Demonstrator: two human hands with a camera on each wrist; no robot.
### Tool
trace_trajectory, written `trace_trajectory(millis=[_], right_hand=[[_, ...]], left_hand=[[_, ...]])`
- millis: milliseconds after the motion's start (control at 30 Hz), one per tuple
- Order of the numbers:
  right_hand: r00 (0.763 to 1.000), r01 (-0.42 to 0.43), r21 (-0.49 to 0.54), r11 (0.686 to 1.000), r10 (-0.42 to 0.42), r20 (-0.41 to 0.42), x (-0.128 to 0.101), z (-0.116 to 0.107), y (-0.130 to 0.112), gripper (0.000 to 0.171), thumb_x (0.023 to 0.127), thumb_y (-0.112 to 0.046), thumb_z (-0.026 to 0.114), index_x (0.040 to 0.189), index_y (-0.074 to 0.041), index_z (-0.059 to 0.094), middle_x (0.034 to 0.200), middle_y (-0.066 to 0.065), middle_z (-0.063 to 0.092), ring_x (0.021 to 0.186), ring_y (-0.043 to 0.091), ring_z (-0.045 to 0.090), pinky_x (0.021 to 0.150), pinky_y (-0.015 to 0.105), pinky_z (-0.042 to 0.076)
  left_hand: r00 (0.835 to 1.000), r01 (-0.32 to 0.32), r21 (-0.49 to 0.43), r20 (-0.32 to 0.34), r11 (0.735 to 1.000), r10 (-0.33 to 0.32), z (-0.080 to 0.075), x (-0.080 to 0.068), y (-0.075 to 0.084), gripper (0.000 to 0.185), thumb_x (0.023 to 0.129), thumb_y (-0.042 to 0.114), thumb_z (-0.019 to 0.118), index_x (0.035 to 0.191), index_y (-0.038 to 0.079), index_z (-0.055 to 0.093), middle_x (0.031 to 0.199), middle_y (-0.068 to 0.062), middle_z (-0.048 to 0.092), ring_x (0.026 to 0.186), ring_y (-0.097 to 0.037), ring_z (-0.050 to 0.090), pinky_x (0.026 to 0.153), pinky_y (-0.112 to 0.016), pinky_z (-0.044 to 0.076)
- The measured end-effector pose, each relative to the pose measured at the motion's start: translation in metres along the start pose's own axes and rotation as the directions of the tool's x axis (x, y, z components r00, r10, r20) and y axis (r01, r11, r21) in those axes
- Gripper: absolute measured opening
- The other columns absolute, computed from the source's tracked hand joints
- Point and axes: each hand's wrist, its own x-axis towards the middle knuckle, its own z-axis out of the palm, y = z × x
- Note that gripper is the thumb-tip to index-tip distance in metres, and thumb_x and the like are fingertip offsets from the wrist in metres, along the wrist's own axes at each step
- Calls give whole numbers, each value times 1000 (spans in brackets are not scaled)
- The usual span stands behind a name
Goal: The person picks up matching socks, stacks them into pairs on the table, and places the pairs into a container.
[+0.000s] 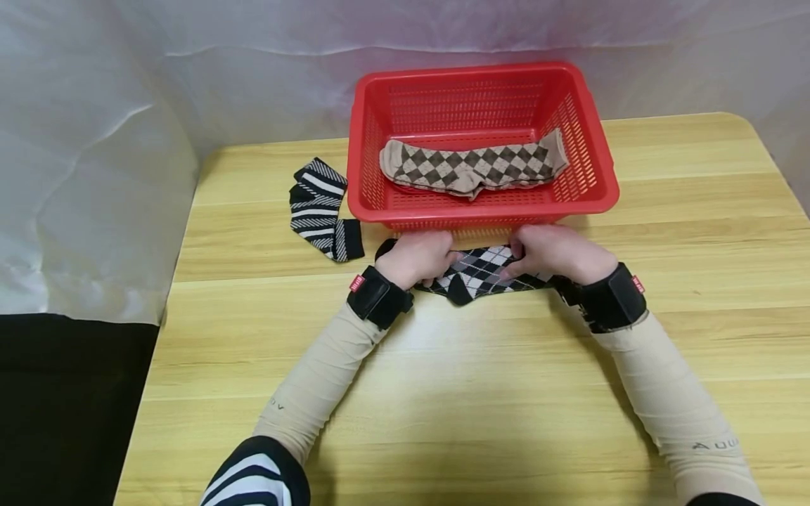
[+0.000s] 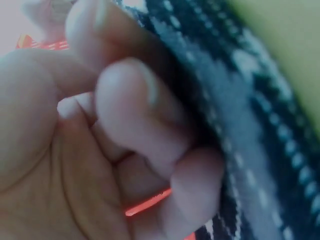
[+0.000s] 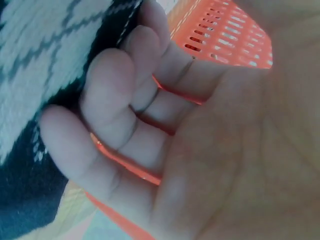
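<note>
A black, grey and white argyle sock point(image 1: 484, 270) lies sideways on the table, just in front of the red basket. Its black heel points toward me. My left hand point(image 1: 418, 256) is over the left part of the sock. In the left wrist view its curled fingers point(image 2: 145, 110) grip at the patterned knit. My right hand point(image 1: 560, 251) rests on the right part, thumb and forefinger spread apart over the fabric. Loosely bent fingers point(image 3: 107, 95) touch the sock point(image 3: 45, 55) in the right wrist view.
The red plastic basket point(image 1: 484, 216) stands at the back of the wooden table point(image 1: 468, 407). Tan and brown argyle socks point(image 1: 474, 167) lie flat inside it. Left of the basket are black and white striped socks point(image 1: 319, 211). A pale curtain point(image 1: 266, 84) hangs behind.
</note>
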Motion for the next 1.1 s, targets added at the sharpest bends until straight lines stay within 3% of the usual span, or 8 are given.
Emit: trace_trajectory(millis=[267, 567, 667, 767, 867, 1100], right_hand=[[997, 47, 19, 999, -45, -68, -1, -3, 6, 42, 71, -33, 88, 66, -10, 53, 62, 0, 47, 54, 14, 45, 54, 26, 33], [993, -80, -42, 996, 83, 89, -3, -10, 10, 43, 77, -38, 82, 74, -8, 52, 67, 1, 46, 62, 17, 46, 61, 29, 37], [994, -88, -48, 995, 91, 64, -2, -10, 12, 47, 75, -37, 84, 88, -3, 55, 80, 8, 51, 72, 22, 51, 69, 33, 43], [995, -100, -26, 995, 101, 12, -4, -10, 15, 70, 71, -37, 87, 113, 3, 49, 103, 16, 51, 90, 29, 51, 84, 42, 45], [993, -116, -4, 993, 116, -27, -7, -10, 16, 93, 69, -39, 88, 133, 2, 35, 122, 19, 45, 106, 33, 46, 95, 48, 43], [991, -133, -8, 991, 132, -33, -9, -11, 17, 101, 68, -43, 89, 139, 0, 31, 131, 19, 42, 113, 35, 45, 96, 52, 45]], left_hand=[[1000, 10, -25, 15, 1000, -10, 0, 1, -2, 33, 103, 33, 48, 77, 15, 56, 49, 3, 54, 43, -12, 61, 38, -22, 38], [1000, 14, -73, 27, 997, -12, -4, -3, -5, 34, 100, 37, 54, 74, 15, 56, 49, 3, 50, 40, -12, 57, 39, -23, 42], [998, 35, -85, 50, 996, -31, -6, -5, -6, 31, 99, 38, 56, 81, 12, 60, 48, 2, 50, 40, -12, 56, 40, -24, 43], [996, 59, -112, 70, 992, -51, -7, -6, -8, 31, 96, 40, 61, 96, 9, 62, 48, 1, 51, 39, -13, 54, 40, -24, 45], [993, 82, -127, 97, 989, -70, -9, -6, -10, 35, 91, 41, 67, 103, 8, 60, 49, 1, 51, 39, -13, 54, 40, -24, 45], [974, 120, -122, 204, 985, -93, -13, -4, -13, 35, 83, 41, 77, 79, 13, 55, 52, 1, 55, 42, -11, 54, 42, -23, 44]])
